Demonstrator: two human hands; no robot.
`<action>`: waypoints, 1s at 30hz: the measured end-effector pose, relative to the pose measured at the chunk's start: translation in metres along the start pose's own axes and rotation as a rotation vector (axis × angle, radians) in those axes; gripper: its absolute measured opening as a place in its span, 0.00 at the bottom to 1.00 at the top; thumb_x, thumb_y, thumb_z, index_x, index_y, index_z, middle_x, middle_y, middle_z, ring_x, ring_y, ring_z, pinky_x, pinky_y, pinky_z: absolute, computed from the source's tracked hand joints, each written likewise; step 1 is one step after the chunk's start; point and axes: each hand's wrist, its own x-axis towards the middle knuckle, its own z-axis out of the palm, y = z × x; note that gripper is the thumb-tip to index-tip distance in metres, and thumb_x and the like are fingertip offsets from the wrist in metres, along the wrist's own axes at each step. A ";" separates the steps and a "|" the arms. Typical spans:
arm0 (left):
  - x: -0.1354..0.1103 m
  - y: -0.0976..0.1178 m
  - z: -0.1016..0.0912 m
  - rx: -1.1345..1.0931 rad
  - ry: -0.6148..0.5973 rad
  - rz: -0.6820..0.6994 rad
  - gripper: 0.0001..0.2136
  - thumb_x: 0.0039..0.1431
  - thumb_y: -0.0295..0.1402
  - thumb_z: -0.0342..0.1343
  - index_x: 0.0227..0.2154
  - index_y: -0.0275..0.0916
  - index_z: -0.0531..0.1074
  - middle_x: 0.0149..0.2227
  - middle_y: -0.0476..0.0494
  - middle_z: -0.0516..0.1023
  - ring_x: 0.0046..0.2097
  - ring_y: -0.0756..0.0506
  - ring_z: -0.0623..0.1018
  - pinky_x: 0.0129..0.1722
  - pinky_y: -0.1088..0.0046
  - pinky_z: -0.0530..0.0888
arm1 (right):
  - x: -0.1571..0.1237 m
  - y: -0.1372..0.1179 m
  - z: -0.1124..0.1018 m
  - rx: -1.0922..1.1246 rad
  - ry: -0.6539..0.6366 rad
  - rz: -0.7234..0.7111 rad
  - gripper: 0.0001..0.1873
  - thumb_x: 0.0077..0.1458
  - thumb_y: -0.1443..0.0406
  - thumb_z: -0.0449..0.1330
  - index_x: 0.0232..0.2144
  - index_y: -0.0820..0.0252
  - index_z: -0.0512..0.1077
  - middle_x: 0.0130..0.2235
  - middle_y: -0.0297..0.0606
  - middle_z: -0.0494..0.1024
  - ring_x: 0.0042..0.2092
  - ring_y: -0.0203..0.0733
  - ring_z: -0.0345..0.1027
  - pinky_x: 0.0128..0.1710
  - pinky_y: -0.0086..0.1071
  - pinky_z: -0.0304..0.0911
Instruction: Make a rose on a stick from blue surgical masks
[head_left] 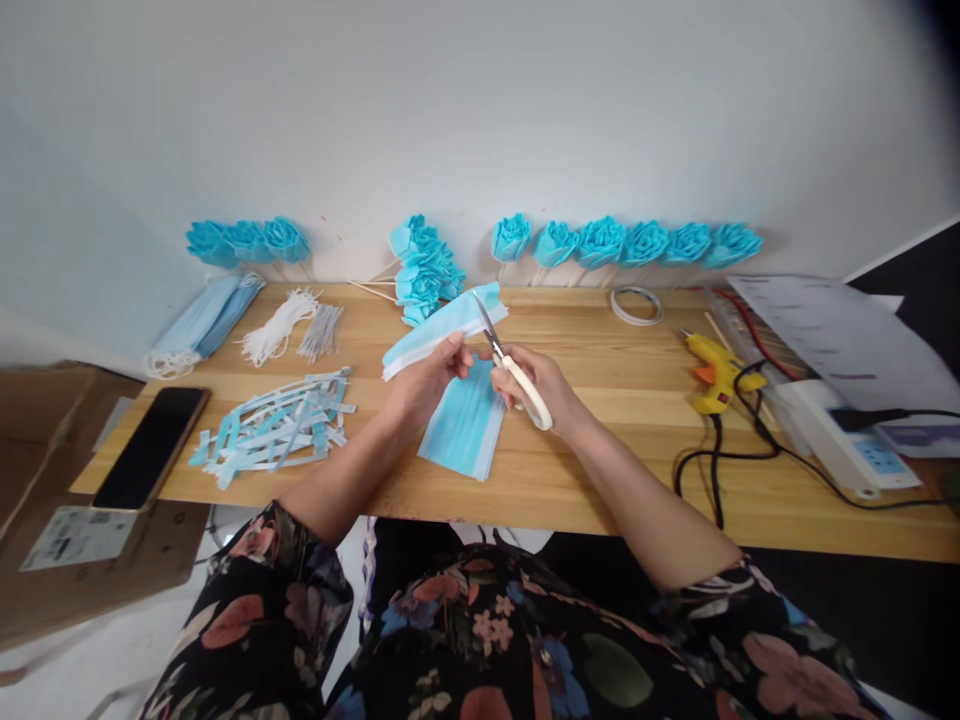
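Note:
Held up over the middle of the table is a folded blue and white face mask sheet (427,335), its lower edge pinched in my left hand (435,370). My right hand (536,380) grips a pair of scissors (529,388) with cream handles. Their blades point up and to the left and lie across the right end of the sheet. Beneath my hands a second flat blue mask sheet (463,425) rests on the wood, partly covered by my fingers.
Blue flowers on sticks (600,242) line the wall. At left lie whole masks (202,320), white ear loops (281,322), grey strips (321,332), cut trimmings (277,425) and a phone (152,448). At right are a tape roll (636,305), a yellow glue gun (716,372) and a power strip (840,435).

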 end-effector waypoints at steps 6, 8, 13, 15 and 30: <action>0.000 0.000 -0.001 0.003 -0.013 0.011 0.20 0.67 0.40 0.59 0.21 0.36 0.73 0.23 0.48 0.72 0.27 0.51 0.69 0.34 0.72 0.67 | -0.002 -0.004 0.001 0.027 0.037 0.007 0.30 0.46 0.46 0.72 0.42 0.62 0.76 0.23 0.26 0.68 0.20 0.29 0.58 0.19 0.28 0.55; 0.000 0.000 -0.001 0.001 -0.018 0.011 0.19 0.67 0.40 0.59 0.21 0.36 0.73 0.23 0.48 0.72 0.27 0.51 0.69 0.34 0.72 0.67 | -0.002 -0.004 0.001 0.025 0.043 0.011 0.30 0.47 0.46 0.72 0.42 0.62 0.77 0.21 0.26 0.67 0.19 0.29 0.57 0.19 0.28 0.54; 0.001 -0.001 -0.002 0.012 -0.023 0.013 0.19 0.67 0.41 0.59 0.22 0.36 0.74 0.23 0.48 0.72 0.27 0.51 0.69 0.33 0.72 0.67 | -0.002 -0.005 0.002 0.032 0.060 0.031 0.29 0.46 0.47 0.72 0.43 0.63 0.78 0.20 0.25 0.66 0.18 0.28 0.55 0.18 0.28 0.53; 0.001 -0.001 -0.002 0.015 -0.018 0.019 0.19 0.67 0.41 0.60 0.22 0.36 0.74 0.24 0.48 0.72 0.27 0.51 0.69 0.33 0.72 0.67 | -0.002 -0.005 0.003 0.037 0.063 0.041 0.30 0.45 0.48 0.73 0.43 0.63 0.78 0.20 0.25 0.66 0.18 0.28 0.55 0.18 0.28 0.52; 0.000 0.005 0.001 -0.012 0.002 -0.011 0.20 0.67 0.39 0.60 0.19 0.36 0.71 0.21 0.48 0.71 0.26 0.51 0.70 0.33 0.73 0.68 | -0.003 -0.008 0.000 0.053 0.004 0.047 0.31 0.46 0.45 0.72 0.43 0.62 0.76 0.23 0.26 0.68 0.20 0.28 0.58 0.19 0.27 0.53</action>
